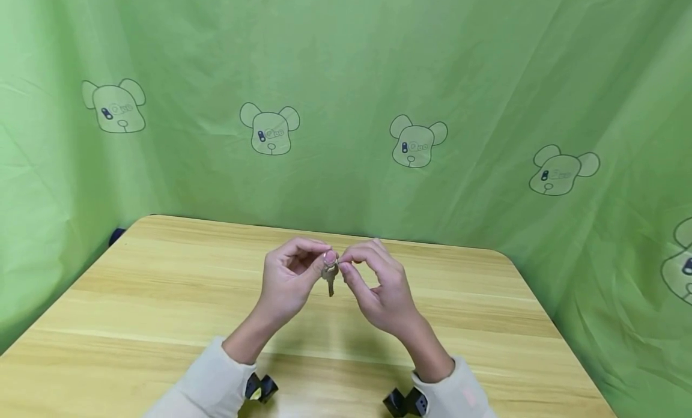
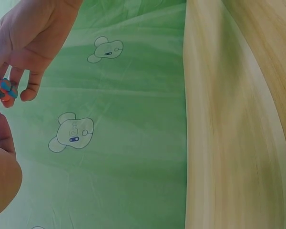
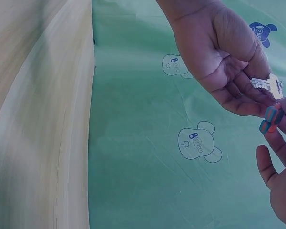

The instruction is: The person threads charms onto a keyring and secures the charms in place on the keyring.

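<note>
Dangles a key (image 1: 331, 281) in mid-air above the table (image 1: 135, 310), blade pointing down, well apart from the wood. Hangs it from a small metal keyring (image 1: 330, 264) just above its head. Grasps the keyring with the left hand (image 1: 283, 281), between thumb and forefinger, with other fingers bent towards the palm. Pinches at the ring's opposite side with the right hand (image 1: 390, 289), thumb and forefinger bowed into a loop and meeting at the tips; too small there to tell exactly which bit of metal lies between them. Sets both pairs of fingertips just beside each other. Displays the key's notched edge in the right wrist view, next to the fingers of the left hand. Reveals there, close by the key and between the two hands, a small orange-and-teal charm (image 3: 272, 118); cannot tell how it is fastened. Shows it again at the edge of the left wrist view, against the right hand's fingers.

Wears pale sleeves (image 1: 208, 376) on both arms, with a black wrist camera (image 1: 262, 388) at the inner side of each cuff. Faces, beyond the table's rounded far corners, a green curtain (image 1: 346, 57) printed with outlined bear heads (image 1: 412, 149), each bearing a small dark blue mark.
</note>
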Available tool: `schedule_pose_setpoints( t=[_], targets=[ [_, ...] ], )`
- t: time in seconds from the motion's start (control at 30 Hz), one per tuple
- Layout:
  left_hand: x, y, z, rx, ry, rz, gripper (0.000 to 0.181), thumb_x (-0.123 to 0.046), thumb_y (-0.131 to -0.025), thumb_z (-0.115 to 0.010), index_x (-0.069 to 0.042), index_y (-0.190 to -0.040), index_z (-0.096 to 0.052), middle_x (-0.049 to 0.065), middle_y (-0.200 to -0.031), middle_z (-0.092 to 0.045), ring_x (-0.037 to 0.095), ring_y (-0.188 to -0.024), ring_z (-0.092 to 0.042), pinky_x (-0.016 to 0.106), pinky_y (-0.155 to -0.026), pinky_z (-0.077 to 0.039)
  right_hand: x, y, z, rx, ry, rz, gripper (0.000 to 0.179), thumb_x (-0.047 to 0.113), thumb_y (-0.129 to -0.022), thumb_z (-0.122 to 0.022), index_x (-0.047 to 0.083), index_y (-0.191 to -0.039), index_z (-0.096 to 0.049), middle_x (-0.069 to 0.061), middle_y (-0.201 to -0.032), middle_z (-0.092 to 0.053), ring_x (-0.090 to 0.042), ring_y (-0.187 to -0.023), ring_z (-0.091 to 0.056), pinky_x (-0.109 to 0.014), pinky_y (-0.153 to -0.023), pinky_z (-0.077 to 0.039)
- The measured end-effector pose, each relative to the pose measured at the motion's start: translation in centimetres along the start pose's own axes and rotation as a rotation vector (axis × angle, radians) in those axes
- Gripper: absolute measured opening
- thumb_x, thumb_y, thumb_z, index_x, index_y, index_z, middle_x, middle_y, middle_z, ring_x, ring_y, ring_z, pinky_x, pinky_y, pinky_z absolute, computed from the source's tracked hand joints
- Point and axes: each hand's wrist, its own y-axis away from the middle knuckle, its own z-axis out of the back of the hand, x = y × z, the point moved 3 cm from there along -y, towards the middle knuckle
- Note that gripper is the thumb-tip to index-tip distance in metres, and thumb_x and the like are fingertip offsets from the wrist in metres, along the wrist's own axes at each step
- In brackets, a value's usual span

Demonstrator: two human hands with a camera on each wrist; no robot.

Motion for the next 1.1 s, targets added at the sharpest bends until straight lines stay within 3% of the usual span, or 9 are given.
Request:
schedule_pose_setpoints(
  t=[0.37, 0.8, 1.1],
  targets=[
    [0.05, -0.01, -0.07, -0.011, -0.008, 0.035, 0.015, 0.009, -0.09, -0.071, 0.017, -0.102, -0.064, 0.001, -0.096, -0.074, 0.015, -0.085, -0.069, 0.024, -0.076, -0.059, -0.02, -0.09, -0.03, 0.006, -0.018, -0.024, 0.019, 0.016, -0.106, -0.057, 0.002, -0.098, -0.066, -0.002, -0.085, -0.064, -0.018, -0.084, -0.06, -0.032, -0.082, -0.045],
    [0.1, -0.04, -0.03, -0.019, -0.02, 0.025, 0.014, 0.011, -0.09, -0.07, 0.017, -0.101, -0.064, 0.0, -0.096, -0.074, 0.014, -0.085, -0.069, 0.024, -0.076, -0.059, 0.1, -0.01, -0.27, -0.001, -0.013, -0.03, 0.019, 0.018, -0.106, -0.057, 0.002, -0.098, -0.066, -0.003, -0.086, -0.064, -0.019, -0.084, -0.06, -0.029, -0.08, -0.047],
    [0.07, 0.04, 0.0, -0.028, 0.011, 0.005, 0.017, 0.007, -0.091, -0.072, 0.018, -0.1, -0.062, 0.0, -0.097, -0.074, 0.014, -0.086, -0.069, 0.024, -0.077, -0.059, 0.47, 0.13, -0.62, -0.072, -0.009, -0.017, 0.015, 0.013, -0.104, -0.06, 0.001, -0.098, -0.068, -0.004, -0.086, -0.067, -0.02, -0.082, -0.057, -0.029, -0.076, -0.047]
  ],
)
